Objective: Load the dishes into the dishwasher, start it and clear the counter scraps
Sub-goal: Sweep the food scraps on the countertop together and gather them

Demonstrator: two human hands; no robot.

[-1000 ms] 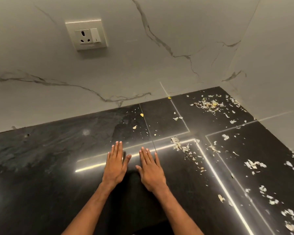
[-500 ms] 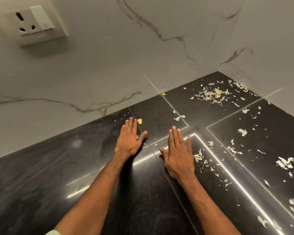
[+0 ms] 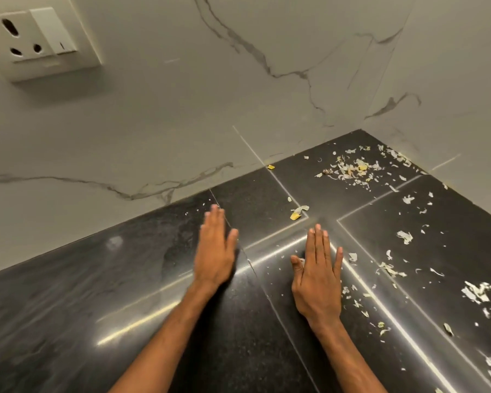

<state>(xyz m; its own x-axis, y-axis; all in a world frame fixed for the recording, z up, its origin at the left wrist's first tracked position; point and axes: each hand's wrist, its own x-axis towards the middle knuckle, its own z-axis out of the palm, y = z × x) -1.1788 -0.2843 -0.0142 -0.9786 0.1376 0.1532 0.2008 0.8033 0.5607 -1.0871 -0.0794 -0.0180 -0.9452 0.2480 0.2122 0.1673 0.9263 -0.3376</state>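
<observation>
Both my hands lie flat, palms down, on the black stone counter (image 3: 68,293). My left hand (image 3: 216,251) is blurred, fingers straight and together, pointing toward the back wall. To its right, my right hand (image 3: 318,276) has its fingers straight, with pale scraps right beside its little finger. White and yellow peel scraps are strewn over the right part of the counter: a dense heap (image 3: 352,170) in the back corner, a yellow bit (image 3: 295,215) ahead of my fingers, and white flakes (image 3: 481,290) at the right edge. Neither hand holds anything.
A marble-veined wall (image 3: 182,123) rises behind the counter and meets a second wall (image 3: 451,95) at the right corner. A white socket with a switch (image 3: 37,41) is mounted at the upper left. No dishes or dishwasher are in view.
Both hands have slid forward over the counter toward the back wall. The yellow bit near my left fingers is gone from there. The view has closed in on the corner.
</observation>
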